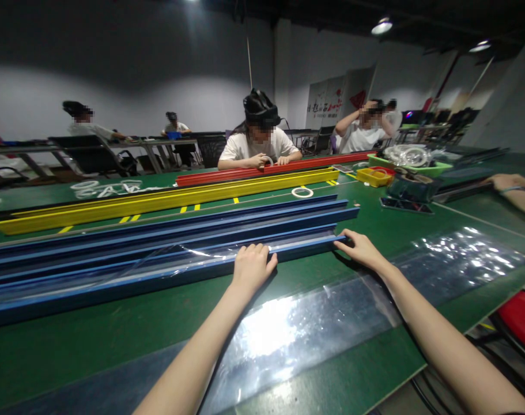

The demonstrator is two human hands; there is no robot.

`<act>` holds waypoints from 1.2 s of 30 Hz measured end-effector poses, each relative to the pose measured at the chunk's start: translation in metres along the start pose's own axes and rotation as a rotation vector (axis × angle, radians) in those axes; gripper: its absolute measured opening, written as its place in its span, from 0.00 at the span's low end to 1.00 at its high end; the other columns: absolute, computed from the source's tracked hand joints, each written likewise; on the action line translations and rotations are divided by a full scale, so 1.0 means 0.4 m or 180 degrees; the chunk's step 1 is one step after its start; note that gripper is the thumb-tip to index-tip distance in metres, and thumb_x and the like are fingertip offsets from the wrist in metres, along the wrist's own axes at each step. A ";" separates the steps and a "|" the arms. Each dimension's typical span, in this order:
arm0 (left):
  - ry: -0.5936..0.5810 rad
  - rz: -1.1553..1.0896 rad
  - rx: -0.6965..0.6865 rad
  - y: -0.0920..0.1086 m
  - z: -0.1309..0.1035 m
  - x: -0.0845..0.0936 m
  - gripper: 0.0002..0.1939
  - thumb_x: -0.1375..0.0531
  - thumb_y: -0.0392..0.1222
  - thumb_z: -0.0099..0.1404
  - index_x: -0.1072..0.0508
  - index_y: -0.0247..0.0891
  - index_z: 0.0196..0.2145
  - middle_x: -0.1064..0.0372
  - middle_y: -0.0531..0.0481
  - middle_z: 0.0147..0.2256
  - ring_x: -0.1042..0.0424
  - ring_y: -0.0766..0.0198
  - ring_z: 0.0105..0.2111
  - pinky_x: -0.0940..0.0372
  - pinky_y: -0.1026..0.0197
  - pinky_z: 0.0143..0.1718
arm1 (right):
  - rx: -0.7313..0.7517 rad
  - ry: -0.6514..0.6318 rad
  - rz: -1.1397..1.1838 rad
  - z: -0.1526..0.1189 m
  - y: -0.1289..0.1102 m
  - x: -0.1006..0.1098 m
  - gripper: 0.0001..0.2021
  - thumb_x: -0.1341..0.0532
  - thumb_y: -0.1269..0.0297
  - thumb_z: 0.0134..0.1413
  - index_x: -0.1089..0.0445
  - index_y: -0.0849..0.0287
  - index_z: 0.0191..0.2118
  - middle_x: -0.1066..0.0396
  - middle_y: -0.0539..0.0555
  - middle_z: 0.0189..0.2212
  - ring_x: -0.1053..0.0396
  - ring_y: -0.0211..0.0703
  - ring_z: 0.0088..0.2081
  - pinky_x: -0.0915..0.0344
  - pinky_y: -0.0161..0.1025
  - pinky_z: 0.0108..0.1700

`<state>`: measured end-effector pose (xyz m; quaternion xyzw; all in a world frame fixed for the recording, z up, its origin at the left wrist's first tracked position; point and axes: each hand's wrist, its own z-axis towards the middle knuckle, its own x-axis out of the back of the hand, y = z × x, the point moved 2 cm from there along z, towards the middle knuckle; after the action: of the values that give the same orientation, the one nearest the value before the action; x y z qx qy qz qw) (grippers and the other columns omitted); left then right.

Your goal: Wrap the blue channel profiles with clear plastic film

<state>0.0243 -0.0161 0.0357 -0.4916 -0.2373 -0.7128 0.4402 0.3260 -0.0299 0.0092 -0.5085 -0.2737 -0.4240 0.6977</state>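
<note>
A long blue channel-shaped rail [193,273] lies nearest me on the green table, its right end by my right hand. My left hand [252,270] is closed over the rail's near wall, fingers on top and thumb out to the right. At the rail's right end, my right hand [361,251] pinches the corner between thumb and fingers. Clear plastic film [176,253] lies loosely along the channel, with its edges hard to make out. Another blue rail [297,218] rests parallel just behind. A wide clear plastic sheet [314,323] is spread flat beneath my forearms.
Beyond are yellow rails [176,199] and a red rail [314,165], where a co-worker [259,138] handles a ring. A white tape ring [302,192], a phone [407,206], a yellow tray [374,177] and a green basket [437,169] sit farther off. Another person's hand [506,183] reaches in at right.
</note>
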 end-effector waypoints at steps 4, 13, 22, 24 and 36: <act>0.0000 -0.0043 -0.0009 -0.001 0.001 -0.006 0.17 0.53 0.47 0.66 0.28 0.36 0.31 0.29 0.45 0.33 0.32 0.58 0.36 0.46 0.56 0.36 | 0.0036 0.0000 0.0080 0.002 0.006 -0.005 0.13 0.45 0.52 0.50 0.34 0.57 0.35 0.28 0.55 0.35 0.32 0.46 0.37 0.38 0.40 0.40; 0.0050 -0.0022 0.0022 -0.004 -0.001 -0.014 0.17 0.53 0.47 0.66 0.29 0.37 0.30 0.29 0.45 0.32 0.33 0.58 0.35 0.45 0.57 0.35 | 0.0062 -0.0057 0.0170 0.002 0.001 -0.004 0.14 0.45 0.54 0.51 0.33 0.56 0.39 0.28 0.56 0.39 0.33 0.48 0.41 0.38 0.43 0.43; -0.0020 -0.0045 0.0053 -0.003 0.000 -0.013 0.17 0.53 0.47 0.66 0.29 0.36 0.31 0.29 0.44 0.31 0.32 0.57 0.35 0.45 0.57 0.34 | 0.0105 -0.0096 0.0026 0.004 0.009 -0.008 0.13 0.45 0.53 0.51 0.33 0.55 0.39 0.29 0.55 0.40 0.33 0.48 0.43 0.40 0.44 0.48; -0.0039 -0.0038 0.0062 -0.002 0.000 -0.012 0.18 0.53 0.47 0.66 0.29 0.36 0.31 0.29 0.44 0.31 0.32 0.58 0.35 0.45 0.57 0.34 | 0.0101 -0.0107 0.0006 0.004 0.011 -0.008 0.13 0.45 0.53 0.51 0.33 0.55 0.38 0.29 0.56 0.40 0.33 0.48 0.43 0.40 0.44 0.47; -0.0016 0.0003 0.0048 -0.003 -0.003 -0.011 0.18 0.54 0.48 0.66 0.29 0.37 0.30 0.28 0.45 0.31 0.32 0.58 0.34 0.46 0.57 0.35 | 0.0103 -0.0100 -0.0011 0.003 0.010 -0.006 0.13 0.45 0.51 0.51 0.34 0.54 0.35 0.29 0.55 0.38 0.34 0.48 0.41 0.39 0.44 0.46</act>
<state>0.0233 -0.0146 0.0313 -0.4903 -0.2437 -0.7095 0.4437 0.3285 -0.0273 0.0056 -0.5033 -0.2923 -0.4127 0.7007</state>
